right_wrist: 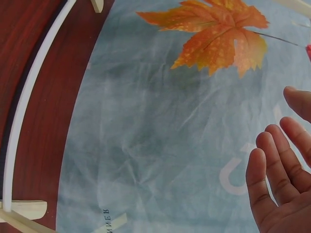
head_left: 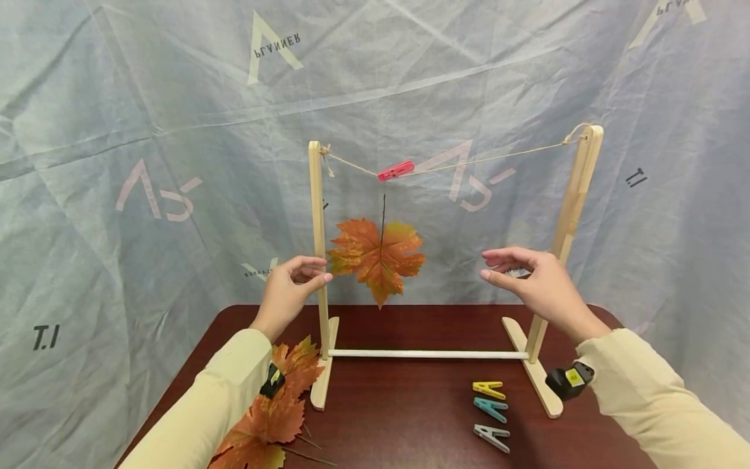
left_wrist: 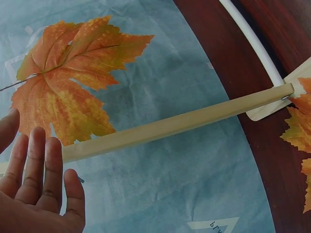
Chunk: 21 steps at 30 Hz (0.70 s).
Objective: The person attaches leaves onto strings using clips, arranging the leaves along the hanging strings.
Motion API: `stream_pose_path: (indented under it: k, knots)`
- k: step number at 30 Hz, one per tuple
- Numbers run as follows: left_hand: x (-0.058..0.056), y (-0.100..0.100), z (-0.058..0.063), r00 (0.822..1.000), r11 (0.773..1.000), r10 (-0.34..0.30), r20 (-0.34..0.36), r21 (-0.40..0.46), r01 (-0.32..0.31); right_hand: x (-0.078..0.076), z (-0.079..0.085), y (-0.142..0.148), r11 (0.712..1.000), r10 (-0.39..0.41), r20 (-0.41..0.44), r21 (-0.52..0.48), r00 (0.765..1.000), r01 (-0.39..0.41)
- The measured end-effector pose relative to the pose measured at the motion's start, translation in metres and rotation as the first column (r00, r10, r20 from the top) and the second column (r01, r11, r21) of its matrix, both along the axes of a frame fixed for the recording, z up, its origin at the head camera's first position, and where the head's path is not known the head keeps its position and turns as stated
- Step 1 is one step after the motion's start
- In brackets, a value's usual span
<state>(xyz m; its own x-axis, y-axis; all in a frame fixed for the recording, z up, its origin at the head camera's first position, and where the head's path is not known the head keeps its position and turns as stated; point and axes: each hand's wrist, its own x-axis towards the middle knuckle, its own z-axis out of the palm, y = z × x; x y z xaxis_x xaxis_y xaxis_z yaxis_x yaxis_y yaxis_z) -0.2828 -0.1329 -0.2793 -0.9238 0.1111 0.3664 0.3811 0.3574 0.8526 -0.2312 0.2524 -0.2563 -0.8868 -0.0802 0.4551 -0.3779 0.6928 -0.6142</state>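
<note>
That leaf (head_left: pixel 375 260) looked light, creasable, best pinched by its stem (head_left: pixel 383 212); left hand (head_left: pixel 290 286), right hand (head_left: pixel 541 280) hovered, fingers (left_wrist: pixel 36 160) relaxed, empty.

Here's the head camera, looking forward and down over the table (head_left: pixel 410 397), taking in the whole wooden frame (head_left: pixel 428 354)! Both wrist views sit closer, tipped sideways toward the backdrop (head_left: pixel 193 280), sharing the hanging leaf (head_left: pixel 374 258); the right's red edge sliver is probably the clothespin (head_left: pixel 396 170).

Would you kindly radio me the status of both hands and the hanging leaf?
Left hand and right hand: open, holding nothing. Orange leaf: hanging below red clothespin. Left wooden post: close beside left hand, possibly in its way.
</note>
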Motion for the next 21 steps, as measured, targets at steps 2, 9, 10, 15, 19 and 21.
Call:
stream_pose_path:
  k: [2, 9, 10, 15, 19, 21]
  knots:
    - [0.001, -0.001, -0.001, 1.0, 1.0, 0.005, -0.003, -0.012, -0.005, 0.001, -0.002, 0.0, 1.0, 0.002, 0.008, -0.007, 1.0, -0.001]
    - [0.003, 0.0, -0.005, 1.0, 1.0, 0.006, -0.02, -0.022, -0.007, 0.004, -0.01, 0.001, 1.0, 0.002, 0.041, -0.022, 0.999, -0.001]
    - [0.003, -0.001, -0.006, 1.0, 1.0, 0.005, -0.02, -0.02, -0.006, 0.005, -0.011, 0.001, 1.0, 0.001, 0.045, -0.023, 0.999, 0.001]
    - [0.005, -0.003, -0.011, 1.0, 1.0, 0.003, -0.01, -0.018, -0.003, 0.007, -0.014, 0.001, 1.0, 0.002, 0.061, -0.027, 0.998, -0.001]
    - [0.006, -0.006, -0.016, 1.0, 0.999, 0.015, -0.003, -0.03, -0.015, 0.009, -0.019, 0.002, 0.999, 0.008, 0.067, -0.039, 0.998, -0.005]
    - [0.007, -0.007, -0.019, 1.0, 0.999, 0.021, -0.008, -0.04, -0.021, 0.01, -0.021, 0.002, 0.999, 0.018, 0.065, -0.048, 0.998, -0.015]
